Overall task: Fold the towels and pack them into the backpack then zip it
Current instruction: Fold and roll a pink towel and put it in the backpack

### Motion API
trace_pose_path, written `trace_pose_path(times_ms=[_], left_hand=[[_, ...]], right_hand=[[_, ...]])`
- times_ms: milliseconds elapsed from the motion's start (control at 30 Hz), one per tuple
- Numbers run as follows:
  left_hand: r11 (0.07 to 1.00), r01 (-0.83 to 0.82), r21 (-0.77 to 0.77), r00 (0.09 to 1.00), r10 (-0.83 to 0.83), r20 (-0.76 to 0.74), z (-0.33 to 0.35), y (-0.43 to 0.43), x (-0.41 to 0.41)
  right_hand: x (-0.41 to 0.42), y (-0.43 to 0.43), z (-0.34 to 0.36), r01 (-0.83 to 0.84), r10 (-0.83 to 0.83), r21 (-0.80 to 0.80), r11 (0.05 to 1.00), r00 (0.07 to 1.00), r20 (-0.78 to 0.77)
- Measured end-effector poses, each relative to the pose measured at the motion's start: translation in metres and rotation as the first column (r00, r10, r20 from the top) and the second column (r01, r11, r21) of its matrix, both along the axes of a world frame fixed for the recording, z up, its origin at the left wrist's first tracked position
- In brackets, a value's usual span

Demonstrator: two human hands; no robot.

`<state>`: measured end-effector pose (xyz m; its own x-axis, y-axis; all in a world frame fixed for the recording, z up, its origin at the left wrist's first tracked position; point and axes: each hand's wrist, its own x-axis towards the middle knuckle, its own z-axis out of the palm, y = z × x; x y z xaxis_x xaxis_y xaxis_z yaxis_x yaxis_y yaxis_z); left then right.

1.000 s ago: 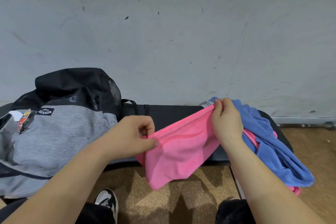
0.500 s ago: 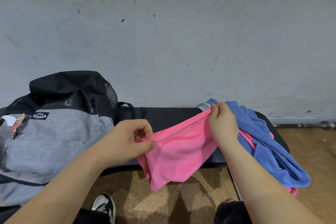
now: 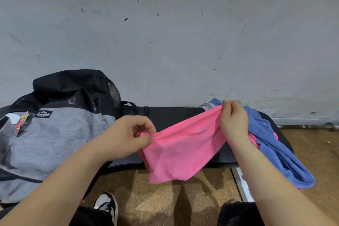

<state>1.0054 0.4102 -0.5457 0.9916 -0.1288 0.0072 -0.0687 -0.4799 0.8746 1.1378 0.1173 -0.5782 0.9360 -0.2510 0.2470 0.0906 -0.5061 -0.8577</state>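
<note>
A pink towel point(image 3: 183, 150) hangs doubled between my hands above a black bench point(image 3: 172, 115). My left hand point(image 3: 126, 135) pinches its near left corner. My right hand point(image 3: 234, 121) pinches the far right corner, higher up. A blue towel point(image 3: 275, 145) lies crumpled on the bench's right end, draping over the edge, with another bit of pink cloth point(image 3: 254, 138) under it. A grey and black backpack point(image 3: 55, 130) lies on the bench's left end, beside my left forearm.
A grey scuffed wall point(image 3: 165, 42) stands right behind the bench. Brown cork-like floor point(image 3: 165, 198) lies below, with my shoe point(image 3: 106, 205) and dark trouser knees at the bottom edge. A metal rail point(image 3: 308, 125) runs along the wall's foot at the right.
The pink towel stays held by both hands; its top edge is drawn a little straighter. The view has shifted slightly, the hands barely moved.
</note>
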Motion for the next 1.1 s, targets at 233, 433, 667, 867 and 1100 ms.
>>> trace_pose_path(times_ms=[233, 433, 667, 867, 1100], left_hand=[[0.981, -0.056, -0.187, 0.997, 0.064, 0.041, 0.026, -0.012, -0.017], [0.994, -0.109, -0.007, 0.994, 0.109, -0.001, 0.02, 0.003, -0.021], [0.966, -0.254, 0.047, 0.967, 0.255, -0.027, 0.011, 0.019, -0.017], [0.906, -0.347, 0.243, 0.934, 0.358, -0.001, -0.003, 0.036, -0.002], [0.907, -0.264, 0.329, 0.942, 0.316, -0.115, -0.054, 0.033, 0.025]], right_hand=[[-0.034, -0.031, 0.023, 0.022, -0.034, 0.119, 0.993, 0.995, 0.098], [-0.052, -0.042, 0.022, -0.078, 0.074, 0.055, 0.995, 0.994, 0.081], [-0.023, -0.025, 0.0, -0.128, 0.146, 0.151, 0.98, 0.983, -0.114], [0.002, -0.002, -0.012, -0.182, 0.204, 0.138, 0.974, 0.964, -0.171], [0.012, 0.01, -0.032, -0.146, 0.158, 0.074, 0.987, 0.967, -0.2]])
